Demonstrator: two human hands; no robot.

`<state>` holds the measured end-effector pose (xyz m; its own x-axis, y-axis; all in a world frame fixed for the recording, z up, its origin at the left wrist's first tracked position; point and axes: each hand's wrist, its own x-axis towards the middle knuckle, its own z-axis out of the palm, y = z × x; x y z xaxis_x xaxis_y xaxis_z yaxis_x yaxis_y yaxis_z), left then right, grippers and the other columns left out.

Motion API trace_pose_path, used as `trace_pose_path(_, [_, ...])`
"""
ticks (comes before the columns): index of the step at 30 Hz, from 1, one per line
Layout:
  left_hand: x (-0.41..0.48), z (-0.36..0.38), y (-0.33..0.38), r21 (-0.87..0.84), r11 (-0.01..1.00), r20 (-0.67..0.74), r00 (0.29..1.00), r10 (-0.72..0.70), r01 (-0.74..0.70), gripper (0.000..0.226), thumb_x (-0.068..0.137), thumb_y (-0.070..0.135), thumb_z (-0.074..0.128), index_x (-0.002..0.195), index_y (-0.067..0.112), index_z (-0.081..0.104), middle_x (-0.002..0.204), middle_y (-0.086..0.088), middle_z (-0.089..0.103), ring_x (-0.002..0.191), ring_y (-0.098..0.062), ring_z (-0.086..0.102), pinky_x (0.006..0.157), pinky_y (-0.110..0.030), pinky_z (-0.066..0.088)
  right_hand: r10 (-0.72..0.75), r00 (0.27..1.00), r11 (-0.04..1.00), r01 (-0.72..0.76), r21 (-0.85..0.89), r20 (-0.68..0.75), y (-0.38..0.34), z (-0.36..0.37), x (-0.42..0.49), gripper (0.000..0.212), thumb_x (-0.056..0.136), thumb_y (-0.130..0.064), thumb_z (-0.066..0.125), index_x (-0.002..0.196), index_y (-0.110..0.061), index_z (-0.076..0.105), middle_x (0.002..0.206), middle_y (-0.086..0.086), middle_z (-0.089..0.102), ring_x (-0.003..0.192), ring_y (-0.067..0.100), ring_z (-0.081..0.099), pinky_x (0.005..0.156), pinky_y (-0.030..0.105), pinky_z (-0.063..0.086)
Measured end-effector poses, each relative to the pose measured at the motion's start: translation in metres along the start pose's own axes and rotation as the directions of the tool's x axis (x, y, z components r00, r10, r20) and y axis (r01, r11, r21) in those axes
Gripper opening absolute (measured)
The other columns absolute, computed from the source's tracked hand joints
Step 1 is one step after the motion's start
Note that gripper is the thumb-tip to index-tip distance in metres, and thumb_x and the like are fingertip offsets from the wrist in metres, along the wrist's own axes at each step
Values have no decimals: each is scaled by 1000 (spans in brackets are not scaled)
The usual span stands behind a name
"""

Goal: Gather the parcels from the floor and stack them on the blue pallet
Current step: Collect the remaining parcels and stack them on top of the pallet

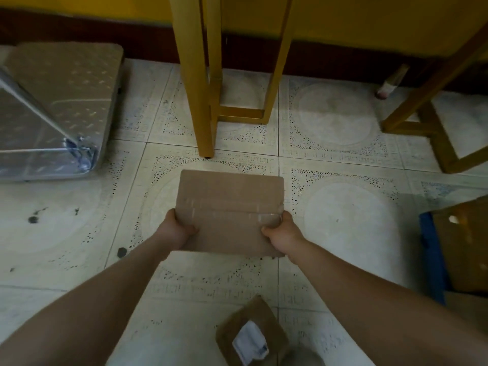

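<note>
Dead ahead at 12 o'clock, a flat brown parcel [229,204] is held in 2 hands: the left hand [179,231] clamps its near-left corner and the right hand [282,233] its near-right corner, thumbs on top, fingers hidden beneath. It looks light and fairly stiff. The glossy tape across it may be slippery, so gripping plain cardboard at the corners seems wise. The blue pallet [430,260] lies at 3 o'clock, another parcel [248,311] at 6 o'clock.
</note>
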<state>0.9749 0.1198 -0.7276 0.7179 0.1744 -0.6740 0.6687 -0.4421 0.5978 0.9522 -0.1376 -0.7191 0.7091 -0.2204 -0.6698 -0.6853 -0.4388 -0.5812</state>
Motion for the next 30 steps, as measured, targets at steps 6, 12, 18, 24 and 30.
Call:
trace_pose_path(6, [-120,-64,43,-54,998,-24,999,-44,42,63,81,19,70,134,15,36,124,-10,56,103,-29,56,90,-42,49,-1,1000,999,1,-50,5,-61,-43,-114,64,85,-28,65,139,-20,31,128,8,55,110,29,56,88,38,49])
trace_pose_path(12, [-285,-140,126,30,998,-37,998,-48,49,79,81,29,71,145,15,27,137,-9,50,119,-29,52,102,-37,41,65,998,993,-65,-103,4,-146,-129,-279,72,86,-27,65,144,-15,24,136,12,50,118,32,52,98,43,45])
trace_pose_path(18, [-431,-203,203,-5,996,5,996,94,-94,68,85,39,63,140,30,25,124,0,49,103,-23,52,84,-41,49,32,997,997,-36,-66,-66,-214,-213,-434,72,86,-29,66,144,-20,23,133,12,50,115,32,53,96,48,47])
trace_pose_path(24, [-533,-212,273,19,960,177,946,271,-279,62,88,40,59,138,38,22,118,4,45,97,-19,51,57,-30,42,25,961,998,-7,63,-277,-208,-274,-556,65,85,-34,66,136,-26,26,125,7,51,99,23,52,77,38,48])
trace_pose_path(30, [-621,-193,334,38,877,257,853,454,-478,65,86,37,63,140,34,26,127,2,51,104,-22,57,70,-37,55,7,898,987,64,145,-441,-184,-343,-649,68,88,-35,63,143,-22,25,137,8,47,120,28,50,94,39,43])
